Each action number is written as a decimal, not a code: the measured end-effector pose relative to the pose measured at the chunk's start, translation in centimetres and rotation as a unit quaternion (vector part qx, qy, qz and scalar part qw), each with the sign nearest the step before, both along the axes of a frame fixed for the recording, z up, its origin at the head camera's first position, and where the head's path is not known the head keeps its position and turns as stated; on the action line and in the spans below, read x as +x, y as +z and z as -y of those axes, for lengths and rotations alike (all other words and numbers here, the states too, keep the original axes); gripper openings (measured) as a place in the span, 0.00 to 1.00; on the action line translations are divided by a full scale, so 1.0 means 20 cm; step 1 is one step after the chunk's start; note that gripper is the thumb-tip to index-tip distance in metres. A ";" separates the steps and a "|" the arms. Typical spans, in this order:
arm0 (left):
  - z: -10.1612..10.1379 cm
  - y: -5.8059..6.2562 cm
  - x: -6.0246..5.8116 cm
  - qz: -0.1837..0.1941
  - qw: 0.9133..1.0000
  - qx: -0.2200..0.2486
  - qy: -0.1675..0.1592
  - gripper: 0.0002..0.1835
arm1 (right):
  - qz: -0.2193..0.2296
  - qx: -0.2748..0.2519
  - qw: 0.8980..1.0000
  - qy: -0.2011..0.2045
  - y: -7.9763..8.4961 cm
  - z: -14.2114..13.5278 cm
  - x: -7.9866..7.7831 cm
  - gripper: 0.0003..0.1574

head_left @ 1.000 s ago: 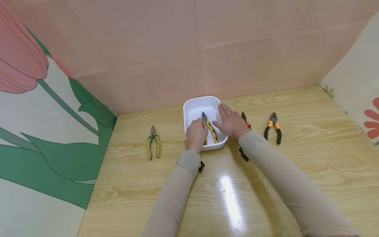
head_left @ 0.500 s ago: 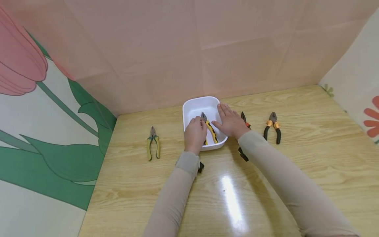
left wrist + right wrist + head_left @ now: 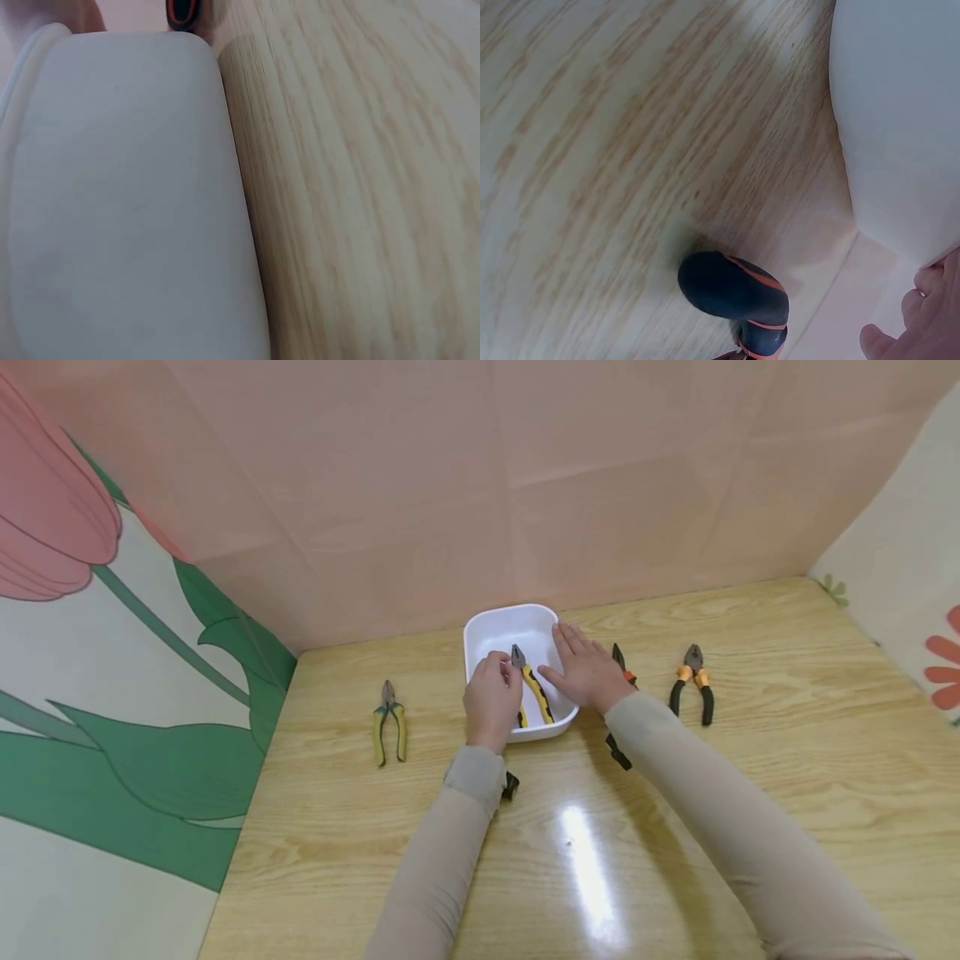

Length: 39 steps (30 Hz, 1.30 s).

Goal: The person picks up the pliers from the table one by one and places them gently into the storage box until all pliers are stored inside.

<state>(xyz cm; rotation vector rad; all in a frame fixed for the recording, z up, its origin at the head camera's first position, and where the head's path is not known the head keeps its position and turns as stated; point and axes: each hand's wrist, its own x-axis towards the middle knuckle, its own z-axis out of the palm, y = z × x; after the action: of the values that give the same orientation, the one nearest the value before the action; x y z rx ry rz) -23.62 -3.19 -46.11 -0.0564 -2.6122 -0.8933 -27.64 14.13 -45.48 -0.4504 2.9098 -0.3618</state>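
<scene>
A white tray [image 3: 477, 632] stands near the back wall in the head view. In it lies a pair of pliers [image 3: 536, 693] with yellow and black handles, its grey jaws pointing to the back. My left hand [image 3: 491, 703] is over the tray's left side with loosely bent fingers, next to the pliers and covering part of one handle. My right hand [image 3: 588, 672] lies flat with spread fingers against the tray's right rim. The left wrist view is mostly filled by the tray's outer wall [image 3: 127, 195]; the right wrist view shows my right fingertips [image 3: 928, 300] at the tray's edge.
Yellow-green handled pliers [image 3: 388, 722] lie left of the tray. Orange-and-black pliers [image 3: 693, 683] lie at the right. Between them and the tray, another black-and-orange tool [image 3: 619, 658] is partly hidden under my right arm. A pinkish wall stands behind the wooden table [image 3: 315, 827].
My left hand has drawn slightly left from the yellow-and-black pliers, and its fingers have loosened. The pliers stay in place in the tray. My right hand has not moved.
</scene>
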 end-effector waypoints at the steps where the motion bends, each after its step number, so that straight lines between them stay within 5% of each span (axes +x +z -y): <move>1: 0.00 0.00 0.00 -0.006 1.000 0.002 0.001 0.10 | 0.000 0.000 1.000 -0.001 0.00 0.00 0.00 0.54; 7: -0.01 -0.01 0.00 -0.054 0.998 0.042 0.005 0.09 | -0.001 0.003 1.000 -0.008 0.01 -0.02 0.00 0.54; 13: 0.00 -0.02 0.00 -0.056 0.992 0.115 0.020 0.10 | -0.007 -0.003 1.000 -0.007 0.01 -0.02 0.02 0.54; 24: 0.02 -0.03 0.02 -0.093 0.972 0.209 0.060 0.10 | -0.006 -0.005 1.000 -0.002 -0.01 0.00 0.04 0.53; 33: 0.06 0.00 0.03 -0.090 0.959 0.266 0.032 0.12 | -0.010 -0.002 1.000 -0.008 0.00 0.01 0.02 0.54; 39: 0.11 0.02 0.04 -0.079 0.958 0.272 0.050 0.16 | 0.000 -0.007 1.000 -0.009 -0.01 0.00 0.01 0.54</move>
<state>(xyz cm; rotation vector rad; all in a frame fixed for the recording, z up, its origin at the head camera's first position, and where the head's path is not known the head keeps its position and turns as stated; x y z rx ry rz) -22.81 -5.41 -45.73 0.1435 -2.1223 -1.4666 -27.46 14.04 -45.65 -0.4273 2.9156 -0.3844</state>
